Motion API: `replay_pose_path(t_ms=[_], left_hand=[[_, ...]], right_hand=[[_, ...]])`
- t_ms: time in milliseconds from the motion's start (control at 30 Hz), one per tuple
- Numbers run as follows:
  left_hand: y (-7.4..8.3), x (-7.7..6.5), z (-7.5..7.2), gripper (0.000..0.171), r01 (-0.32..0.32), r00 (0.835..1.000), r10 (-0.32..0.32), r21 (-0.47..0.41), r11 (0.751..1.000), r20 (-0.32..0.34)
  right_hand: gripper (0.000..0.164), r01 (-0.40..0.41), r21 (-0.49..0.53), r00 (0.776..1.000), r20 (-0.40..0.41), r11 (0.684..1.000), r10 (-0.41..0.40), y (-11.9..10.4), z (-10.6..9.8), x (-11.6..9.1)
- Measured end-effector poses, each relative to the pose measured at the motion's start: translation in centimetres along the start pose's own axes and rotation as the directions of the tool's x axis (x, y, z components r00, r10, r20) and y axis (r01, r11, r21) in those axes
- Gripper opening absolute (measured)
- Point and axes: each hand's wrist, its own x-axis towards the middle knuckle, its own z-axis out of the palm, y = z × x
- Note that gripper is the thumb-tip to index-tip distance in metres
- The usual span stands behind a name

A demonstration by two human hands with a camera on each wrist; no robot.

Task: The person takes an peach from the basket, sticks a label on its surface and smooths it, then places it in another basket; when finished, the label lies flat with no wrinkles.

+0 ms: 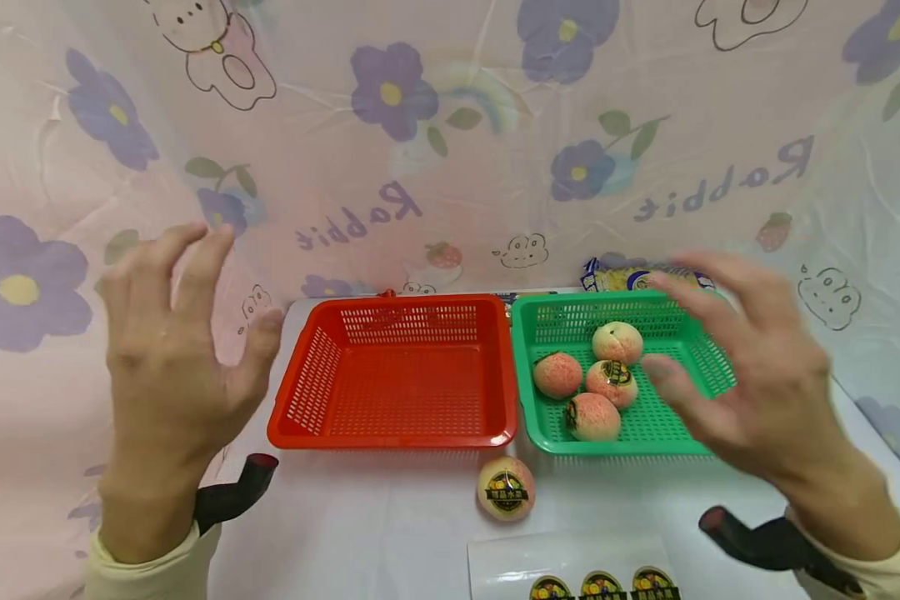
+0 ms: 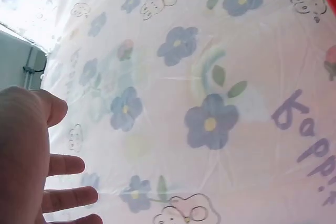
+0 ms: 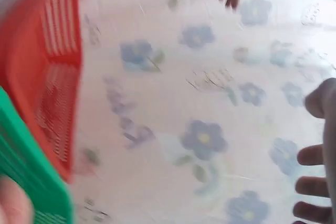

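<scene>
My left hand [image 1: 176, 358] is raised at the left of the head view, fingers relaxed and spread, holding nothing. Up on the right, my right hand [image 1: 757, 375] hovers over the right side of the green basket [image 1: 622, 447], slightly blurred and also holding nothing. Several pinkish peaches [image 1: 558, 375] lie in that basket, at least one with a black and gold sticker. Beside it stands a red basket [image 1: 405, 392] with nothing inside. Another peach [image 1: 506, 489] sits on the white table in front of the baskets, its sticker facing up. A sheet of stickers [image 1: 570, 554] lies nearest me, partly cut off.
A blue and yellow packet [image 1: 622, 277] lies behind the green basket. Patterned cloth [image 1: 480, 167] with flowers and rabbits hangs behind and beside the white table [image 1: 345, 517]. Black wrist mounts [image 1: 236, 492] are strapped at both wrists.
</scene>
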Motion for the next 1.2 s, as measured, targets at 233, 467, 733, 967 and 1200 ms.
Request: replay_pose_path(t_ms=[233,467,733,967,1200], left_hand=[[-2.1,-6.2,2.3,0.054,0.117,0.966,-0.092,-0.092,0.989,0.24],[-2.8,-12.9,4.1,0.034,0.33,0.928,-0.185,-0.48,0.813,0.324],[1.1,-19.9,6.3,0.036,0.523,0.819,-0.051,-0.706,0.477,0.572],[2.6,-21.8,6.2,0.032,0.61,0.744,-0.071,-0.631,0.48,0.665],[-3.6,-20.1,4.5,0.021,0.421,0.894,-0.355,-0.783,0.458,0.273]], right_hand=[[0.051,-0.097,0.34,0.977,0.213,0.935,0.024,-0.8,2.0,-7.6],[0.059,-0.23,0.534,0.934,0.357,0.814,0.03,-1.5,4.4,-15.1],[0.071,-0.393,0.469,0.827,0.555,0.79,0.082,-2.8,8.1,-20.4],[0.074,-0.47,0.274,0.753,0.621,0.839,0.219,-3.9,10.8,-22.2],[0.075,-0.496,0.203,0.766,0.56,0.844,0.315,-4.5,12.3,-22.7]])
